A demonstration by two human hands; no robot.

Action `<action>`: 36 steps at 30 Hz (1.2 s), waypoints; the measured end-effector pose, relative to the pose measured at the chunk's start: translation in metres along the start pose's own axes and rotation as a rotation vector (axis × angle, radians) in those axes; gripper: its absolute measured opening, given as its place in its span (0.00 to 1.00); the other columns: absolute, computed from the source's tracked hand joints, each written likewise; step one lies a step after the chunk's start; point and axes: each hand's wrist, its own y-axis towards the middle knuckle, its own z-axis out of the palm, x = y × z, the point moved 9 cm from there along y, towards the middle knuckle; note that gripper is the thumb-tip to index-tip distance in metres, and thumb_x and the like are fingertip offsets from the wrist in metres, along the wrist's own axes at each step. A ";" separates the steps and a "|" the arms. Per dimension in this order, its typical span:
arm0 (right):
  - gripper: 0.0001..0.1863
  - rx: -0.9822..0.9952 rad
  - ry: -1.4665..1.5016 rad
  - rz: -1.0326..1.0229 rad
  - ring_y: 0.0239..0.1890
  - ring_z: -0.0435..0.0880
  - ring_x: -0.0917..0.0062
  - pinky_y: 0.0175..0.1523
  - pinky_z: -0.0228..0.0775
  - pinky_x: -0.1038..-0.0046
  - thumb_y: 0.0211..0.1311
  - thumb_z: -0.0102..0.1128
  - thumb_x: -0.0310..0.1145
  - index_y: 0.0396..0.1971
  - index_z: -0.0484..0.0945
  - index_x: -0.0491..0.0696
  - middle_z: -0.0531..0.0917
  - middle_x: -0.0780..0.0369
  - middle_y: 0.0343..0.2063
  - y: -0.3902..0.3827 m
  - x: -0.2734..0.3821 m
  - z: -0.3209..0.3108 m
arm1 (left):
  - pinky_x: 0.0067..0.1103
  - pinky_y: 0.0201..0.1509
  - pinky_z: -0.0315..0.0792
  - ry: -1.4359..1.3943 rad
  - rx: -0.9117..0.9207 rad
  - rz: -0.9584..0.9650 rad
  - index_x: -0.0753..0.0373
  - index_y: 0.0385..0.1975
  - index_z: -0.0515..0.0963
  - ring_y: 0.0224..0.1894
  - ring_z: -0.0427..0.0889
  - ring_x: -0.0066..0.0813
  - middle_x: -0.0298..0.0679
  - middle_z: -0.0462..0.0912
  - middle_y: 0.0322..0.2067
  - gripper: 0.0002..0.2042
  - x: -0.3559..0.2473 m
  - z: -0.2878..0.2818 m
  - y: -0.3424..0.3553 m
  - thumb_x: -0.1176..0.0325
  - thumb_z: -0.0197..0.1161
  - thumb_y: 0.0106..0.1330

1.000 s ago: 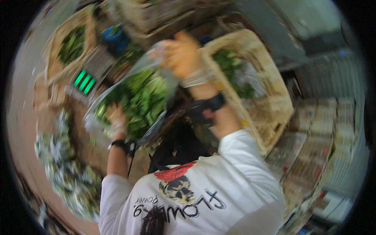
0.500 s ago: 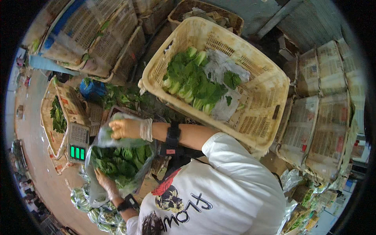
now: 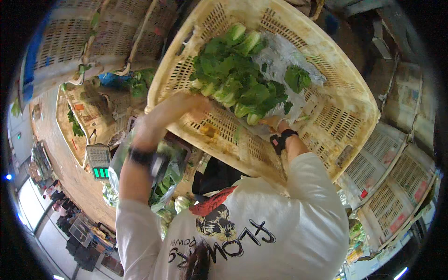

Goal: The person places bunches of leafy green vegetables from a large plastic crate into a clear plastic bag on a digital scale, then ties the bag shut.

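A heap of leafy green cabbages (image 3: 233, 77) with pale stalks lies in a large cream plastic crate (image 3: 347, 121). My left hand (image 3: 198, 106), smeared by motion, is over the crate's near wall, by the pale stalks at the heap's left end. Close to the stalks at the heap's right end is my right hand (image 3: 273, 123), its fingers partly hidden and blurred. Whether either hand grips a cabbage cannot be made out. Below my left forearm stands a clear plastic bag (image 3: 175, 170) with greens inside, partly covered by the arm.
Crumpled clear plastic (image 3: 282, 53) and a loose leafy bunch (image 3: 297, 78) lie in the crate. Left of the bag is a scale display (image 3: 99, 163) lit green. Stacked crates (image 3: 107, 37) rise at the far left, and more crates (image 3: 396, 186) stand at the right.
Both hands have left the plastic bag and moved to the cabbages in the crate, the right one farther right. The view has shifted, so the crate appears larger and closer.
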 end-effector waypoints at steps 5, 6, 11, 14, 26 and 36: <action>0.30 -0.367 0.093 -0.152 0.39 0.73 0.75 0.39 0.67 0.72 0.62 0.48 0.35 0.63 0.50 0.51 0.69 0.60 0.52 -0.003 -0.077 0.008 | 0.21 0.28 0.67 0.293 0.674 -0.187 0.65 0.22 0.73 0.26 0.74 0.27 0.39 0.77 0.25 0.08 0.147 0.168 0.177 0.67 0.52 0.56; 0.30 -0.442 0.361 0.020 0.41 0.72 0.75 0.40 0.67 0.72 0.62 0.49 0.35 0.63 0.50 0.51 0.69 0.60 0.52 0.014 -0.093 0.018 | 0.21 0.25 0.66 0.351 0.703 -0.219 0.64 0.20 0.72 0.24 0.74 0.25 0.38 0.77 0.24 0.08 0.166 0.192 0.183 0.67 0.53 0.56; 0.31 -0.817 1.555 0.403 0.46 0.70 0.74 0.45 0.66 0.71 0.60 0.51 0.38 0.62 0.53 0.50 0.66 0.61 0.55 0.036 -0.094 0.043 | 0.26 0.29 0.73 0.772 0.660 -0.280 0.68 0.44 0.70 0.30 0.77 0.31 0.44 0.79 0.33 0.20 0.184 0.244 0.194 0.69 0.62 0.52; 0.31 -0.944 1.899 0.299 0.50 0.69 0.74 0.48 0.66 0.71 0.59 0.53 0.40 0.61 0.54 0.50 0.64 0.61 0.56 0.039 -0.087 0.050 | 0.27 0.29 0.74 0.793 0.555 -0.410 0.68 0.51 0.66 0.31 0.78 0.32 0.46 0.78 0.36 0.26 0.188 0.250 0.188 0.69 0.64 0.50; 0.31 -0.962 1.307 0.386 0.51 0.70 0.70 0.50 0.68 0.68 0.56 0.58 0.42 0.57 0.61 0.45 0.66 0.60 0.54 0.024 -0.099 0.051 | 0.31 0.39 0.73 0.347 -0.072 -0.606 0.60 0.56 0.60 0.39 0.77 0.41 0.48 0.76 0.41 0.26 0.278 0.236 0.186 0.61 0.56 0.58; 0.29 -0.799 0.464 0.290 0.55 0.68 0.70 0.56 0.65 0.65 0.55 0.57 0.45 0.54 0.65 0.46 0.69 0.61 0.54 -0.009 -0.052 -0.039 | 0.31 0.48 0.69 -0.515 0.016 -0.585 0.69 0.58 0.55 0.49 0.72 0.43 0.56 0.67 0.51 0.42 0.287 0.253 0.189 0.50 0.65 0.48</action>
